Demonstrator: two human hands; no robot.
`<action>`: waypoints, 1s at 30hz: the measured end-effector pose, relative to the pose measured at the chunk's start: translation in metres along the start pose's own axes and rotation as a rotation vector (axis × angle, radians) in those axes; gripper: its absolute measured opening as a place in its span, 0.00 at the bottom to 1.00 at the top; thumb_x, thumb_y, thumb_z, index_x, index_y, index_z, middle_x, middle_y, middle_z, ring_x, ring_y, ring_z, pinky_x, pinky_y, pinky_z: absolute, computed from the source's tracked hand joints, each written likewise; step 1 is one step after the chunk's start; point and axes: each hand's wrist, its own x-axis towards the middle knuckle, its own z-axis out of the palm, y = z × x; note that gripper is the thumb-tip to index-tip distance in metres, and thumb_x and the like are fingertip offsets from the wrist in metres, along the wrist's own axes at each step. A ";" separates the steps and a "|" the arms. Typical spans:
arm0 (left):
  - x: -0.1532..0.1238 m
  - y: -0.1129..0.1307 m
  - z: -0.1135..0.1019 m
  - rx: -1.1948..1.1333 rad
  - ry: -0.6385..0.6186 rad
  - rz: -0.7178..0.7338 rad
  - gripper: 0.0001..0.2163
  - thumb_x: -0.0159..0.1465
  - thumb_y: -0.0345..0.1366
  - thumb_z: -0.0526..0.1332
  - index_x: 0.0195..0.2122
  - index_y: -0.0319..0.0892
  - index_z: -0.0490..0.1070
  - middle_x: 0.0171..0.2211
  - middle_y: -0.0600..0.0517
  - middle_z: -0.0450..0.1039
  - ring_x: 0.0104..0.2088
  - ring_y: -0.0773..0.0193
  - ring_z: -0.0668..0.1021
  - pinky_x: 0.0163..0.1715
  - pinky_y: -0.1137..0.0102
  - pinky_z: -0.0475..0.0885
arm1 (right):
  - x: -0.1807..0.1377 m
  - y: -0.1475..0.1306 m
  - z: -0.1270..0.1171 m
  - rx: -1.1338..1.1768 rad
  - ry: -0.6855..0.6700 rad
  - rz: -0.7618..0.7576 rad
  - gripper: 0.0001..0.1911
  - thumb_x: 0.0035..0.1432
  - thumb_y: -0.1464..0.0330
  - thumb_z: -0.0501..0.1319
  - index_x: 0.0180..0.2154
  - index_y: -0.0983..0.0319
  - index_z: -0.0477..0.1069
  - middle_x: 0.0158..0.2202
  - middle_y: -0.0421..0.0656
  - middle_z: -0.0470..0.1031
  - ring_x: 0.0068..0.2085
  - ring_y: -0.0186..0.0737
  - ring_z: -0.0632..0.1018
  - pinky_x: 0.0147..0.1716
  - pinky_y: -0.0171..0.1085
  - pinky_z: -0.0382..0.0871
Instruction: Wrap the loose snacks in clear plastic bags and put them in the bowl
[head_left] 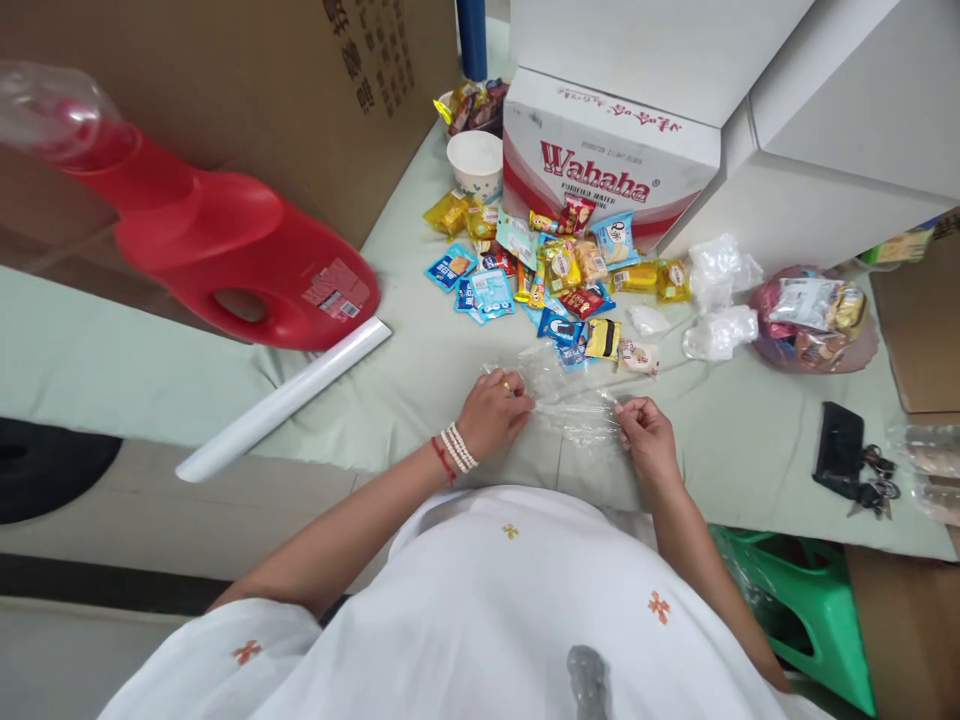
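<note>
With twelve o'clock pointing straight away from the person and the bag as the centre of the dial, the bag point(577, 415), clear and crumpled, lies at the table's near edge, in front of the white shirt point(525, 590). The left hand point(495, 415) grips its nine o'clock side with curled fingers; a ring point(506, 385) shows on that hand, and beads point(459, 447) circle the wrist. The right hand point(649, 435) pinches the three o'clock side between thumb and fingertips, so the hands stand apart with the plastic between them. At twelve, just beyond the bag, wrapped snacks point(562, 268) are strewn over the green cloth point(420, 400), reaching back to the Wahaha carton point(600, 175). A paper cup point(480, 185) stands at eleven, beside that carton. The red bottle point(247, 240) is at ten, its base near one end of the white roll point(285, 402), which slants across nine. At two are wads of clear plastic point(722, 332); between two and three, a bowl point(866, 348) of more snacks. Keys point(876, 490) lie just past three, touching a black case point(838, 450). At four, below the table, is a green stool point(832, 610).
</note>
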 end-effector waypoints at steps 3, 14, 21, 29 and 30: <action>-0.004 0.002 -0.005 0.028 0.153 0.145 0.19 0.64 0.29 0.61 0.53 0.54 0.77 0.55 0.46 0.75 0.55 0.49 0.73 0.55 0.48 0.68 | 0.001 -0.002 0.000 -0.043 0.008 -0.056 0.20 0.53 0.53 0.72 0.32 0.57 0.66 0.20 0.31 0.61 0.20 0.31 0.61 0.20 0.33 0.53; 0.007 0.002 -0.022 0.102 -0.064 0.427 0.15 0.73 0.26 0.52 0.39 0.47 0.78 0.37 0.52 0.81 0.57 0.63 0.78 0.72 0.49 0.54 | 0.007 -0.004 -0.003 -0.030 0.065 -0.003 0.22 0.50 0.51 0.72 0.32 0.56 0.65 0.19 0.31 0.60 0.19 0.32 0.60 0.18 0.34 0.51; -0.053 -0.002 -0.024 -0.098 -0.127 0.125 0.23 0.74 0.51 0.49 0.61 0.46 0.72 0.55 0.42 0.79 0.49 0.57 0.82 0.45 0.63 0.75 | 0.005 0.005 -0.002 -0.004 0.071 0.035 0.20 0.53 0.53 0.72 0.32 0.57 0.66 0.20 0.31 0.60 0.19 0.30 0.60 0.17 0.32 0.52; -0.036 0.018 -0.021 0.130 -0.247 -0.369 0.16 0.71 0.31 0.52 0.53 0.45 0.77 0.58 0.39 0.75 0.35 0.55 0.84 0.32 0.62 0.77 | 0.003 0.005 -0.013 -0.090 -0.007 -0.041 0.21 0.49 0.54 0.74 0.37 0.57 0.70 0.25 0.33 0.65 0.23 0.32 0.66 0.23 0.34 0.63; -0.037 0.019 -0.023 0.182 -0.228 -0.324 0.16 0.70 0.29 0.53 0.51 0.44 0.78 0.60 0.38 0.74 0.38 0.54 0.84 0.34 0.61 0.77 | 0.001 0.005 -0.016 -0.088 -0.013 -0.042 0.22 0.49 0.54 0.75 0.37 0.57 0.70 0.26 0.33 0.66 0.24 0.33 0.67 0.24 0.35 0.65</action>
